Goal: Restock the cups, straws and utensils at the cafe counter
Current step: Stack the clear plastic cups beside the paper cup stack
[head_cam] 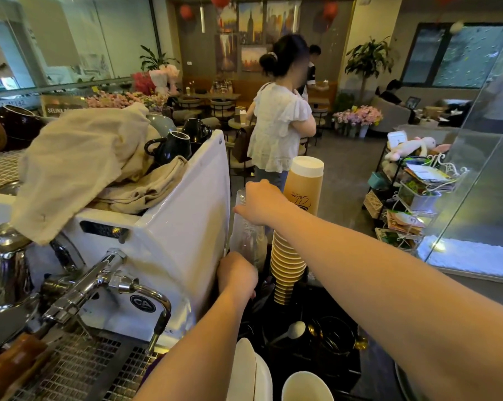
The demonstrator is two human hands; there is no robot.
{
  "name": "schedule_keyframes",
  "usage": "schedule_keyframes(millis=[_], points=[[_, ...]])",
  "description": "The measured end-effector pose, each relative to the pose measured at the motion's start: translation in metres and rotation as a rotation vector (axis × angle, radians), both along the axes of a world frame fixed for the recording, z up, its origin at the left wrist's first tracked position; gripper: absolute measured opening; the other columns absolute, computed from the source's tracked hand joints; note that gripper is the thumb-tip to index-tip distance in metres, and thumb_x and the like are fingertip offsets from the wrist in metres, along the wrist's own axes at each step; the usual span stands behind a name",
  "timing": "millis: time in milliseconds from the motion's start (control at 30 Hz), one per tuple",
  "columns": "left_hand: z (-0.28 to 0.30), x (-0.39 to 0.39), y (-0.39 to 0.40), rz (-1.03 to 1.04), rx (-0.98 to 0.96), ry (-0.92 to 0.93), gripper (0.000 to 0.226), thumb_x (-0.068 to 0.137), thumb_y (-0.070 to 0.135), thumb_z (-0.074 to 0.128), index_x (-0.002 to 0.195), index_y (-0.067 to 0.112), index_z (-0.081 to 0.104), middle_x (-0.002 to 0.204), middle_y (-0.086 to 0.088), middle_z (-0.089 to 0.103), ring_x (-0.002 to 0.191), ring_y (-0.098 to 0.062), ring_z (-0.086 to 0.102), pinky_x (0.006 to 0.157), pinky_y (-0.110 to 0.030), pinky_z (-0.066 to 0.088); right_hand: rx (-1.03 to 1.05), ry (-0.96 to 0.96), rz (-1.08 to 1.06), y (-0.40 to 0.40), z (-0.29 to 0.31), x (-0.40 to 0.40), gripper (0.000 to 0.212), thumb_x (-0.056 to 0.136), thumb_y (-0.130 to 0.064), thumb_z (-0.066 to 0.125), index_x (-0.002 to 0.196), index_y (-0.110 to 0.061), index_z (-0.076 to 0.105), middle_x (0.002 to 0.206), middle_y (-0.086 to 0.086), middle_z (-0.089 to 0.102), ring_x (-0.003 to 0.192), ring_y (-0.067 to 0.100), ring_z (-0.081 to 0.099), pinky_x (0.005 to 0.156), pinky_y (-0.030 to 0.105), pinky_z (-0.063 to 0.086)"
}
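A tall stack of clear plastic cups (248, 241) stands upside down beside the white espresso machine. My right hand (263, 202) grips the top of this stack. My left hand (237, 274) is closed around its base. Just to the right stands a stack of tan paper cups (295, 250) with a printed logo, its white-bottomed top cup well above my right hand. Below, a dark holder (325, 340) contains a white plastic spoon (295, 329) and metal utensils. No straws are visible.
The espresso machine (169, 227) with cloths and black mugs on top fills the left, its steam wand (157, 314) close to my left forearm. White paper cups (305, 386) sit at the bottom edge. A person stands beyond the counter. A glass panel rises on the right.
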State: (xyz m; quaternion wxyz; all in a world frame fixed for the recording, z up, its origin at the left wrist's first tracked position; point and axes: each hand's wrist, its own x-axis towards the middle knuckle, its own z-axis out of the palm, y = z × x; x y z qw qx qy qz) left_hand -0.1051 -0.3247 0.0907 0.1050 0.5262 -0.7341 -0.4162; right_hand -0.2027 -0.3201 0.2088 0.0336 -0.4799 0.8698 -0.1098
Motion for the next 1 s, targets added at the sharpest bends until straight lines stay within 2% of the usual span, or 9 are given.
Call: schedule_keyframes(millis=[67, 167, 267, 367, 500, 633, 833, 933, 1000], points=[[0.001, -0.001, 0.001, -0.013, -0.026, -0.098, 0.016, 0.087, 0.007, 0.062, 0.073, 0.001, 0.062, 0.058, -0.011, 0.071, 0.044, -0.025, 0.069, 0.043, -0.037, 0.06, -0.003, -0.008, -0.001, 0.0, -0.001, -0.001, 0.054, 0.093, -0.046, 0.06, 0.128, -0.006, 0.05, 0.131, 0.023, 0.046, 0.095, 0.033, 0.053, 0.072, 0.036, 0.041], [0.003, -0.002, 0.004, -0.009, -0.039, -0.091, 0.024, 0.083, 0.005, 0.061, 0.061, 0.007, 0.051, 0.055, -0.011, 0.066, 0.04, -0.026, 0.066, 0.04, -0.04, 0.059, -0.016, -0.006, -0.005, 0.0, -0.002, -0.003, 0.057, 0.093, -0.047, 0.06, 0.13, -0.006, 0.049, 0.131, 0.023, 0.046, 0.107, 0.037, 0.055, 0.075, 0.035, 0.042], [0.004, -0.001, 0.003, 0.005, -0.037, -0.081, 0.018, 0.079, 0.005, 0.061, 0.062, 0.005, 0.056, 0.057, -0.012, 0.066, 0.045, -0.028, 0.068, 0.046, -0.043, 0.061, -0.039, -0.006, -0.012, -0.001, -0.001, -0.004, 0.058, 0.093, -0.048, 0.06, 0.132, -0.007, 0.048, 0.133, 0.022, 0.045, 0.108, 0.037, 0.056, 0.074, 0.035, 0.042], [0.004, 0.002, 0.003, 0.004, 0.014, -0.054, 0.014, 0.081, 0.011, 0.059, 0.071, 0.002, 0.06, 0.06, -0.012, 0.068, 0.042, -0.028, 0.067, 0.033, -0.029, 0.052, -0.058, -0.012, -0.014, -0.001, -0.001, -0.005, 0.057, 0.092, -0.046, 0.061, 0.131, -0.007, 0.049, 0.133, 0.022, 0.046, 0.107, 0.036, 0.056, 0.073, 0.035, 0.042], [0.002, 0.005, 0.006, -0.009, 0.031, -0.005, 0.016, 0.082, 0.015, 0.059, 0.07, 0.005, 0.061, 0.061, -0.01, 0.067, 0.042, -0.028, 0.065, 0.033, -0.02, 0.043, -0.046, -0.013, -0.022, -0.002, -0.007, -0.003, 0.058, 0.092, -0.046, 0.061, 0.133, -0.007, 0.048, 0.132, 0.022, 0.047, 0.107, 0.036, 0.057, 0.071, 0.035, 0.042], [-0.003, 0.011, 0.005, -0.026, 0.026, 0.014, 0.013, 0.081, 0.009, 0.056, 0.068, 0.008, 0.055, 0.053, -0.006, 0.055, 0.039, -0.026, 0.056, 0.036, -0.02, 0.041, -0.039, -0.016, -0.021, -0.002, -0.015, -0.002, 0.062, 0.092, -0.047, 0.062, 0.137, -0.007, 0.045, 0.133, 0.021, 0.047, 0.108, 0.036, 0.058, 0.073, 0.035, 0.046], [-0.006, 0.014, 0.007, -0.051, 0.005, 0.018, 0.013, 0.077, 0.007, 0.055, 0.065, 0.01, 0.054, 0.052, -0.007, 0.053, 0.045, -0.025, 0.05, 0.045, -0.029, 0.04, -0.045, -0.027, -0.02, 0.0, -0.014, -0.001, 0.06, 0.092, -0.046, 0.061, 0.135, -0.007, 0.047, 0.13, 0.021, 0.051, 0.109, 0.036, 0.057, 0.073, 0.036, 0.045], [-0.003, 0.016, 0.01, -0.064, -0.008, 0.017, 0.01, 0.072, 0.005, 0.052, 0.062, 0.009, 0.052, 0.049, -0.007, 0.052, 0.045, -0.025, 0.049, 0.045, -0.03, 0.039, -0.051, -0.012, -0.02, 0.001, -0.016, 0.0, 0.068, 0.092, -0.054, 0.057, 0.138, -0.007, 0.043, 0.132, 0.022, 0.052, 0.109, 0.036, 0.058, 0.071, 0.036, 0.046], [-0.001, 0.018, 0.011, -0.073, -0.026, 0.031, 0.012, 0.069, 0.005, 0.052, 0.059, 0.011, 0.047, 0.048, -0.006, 0.047, 0.047, -0.025, 0.045, 0.046, -0.032, 0.036, -0.055, 0.012, -0.024, 0.005, -0.015, 0.002, 0.074, 0.093, -0.058, 0.051, 0.144, -0.007, 0.036, 0.138, 0.024, 0.046, 0.115, 0.039, 0.055, 0.076, 0.039, 0.048]])
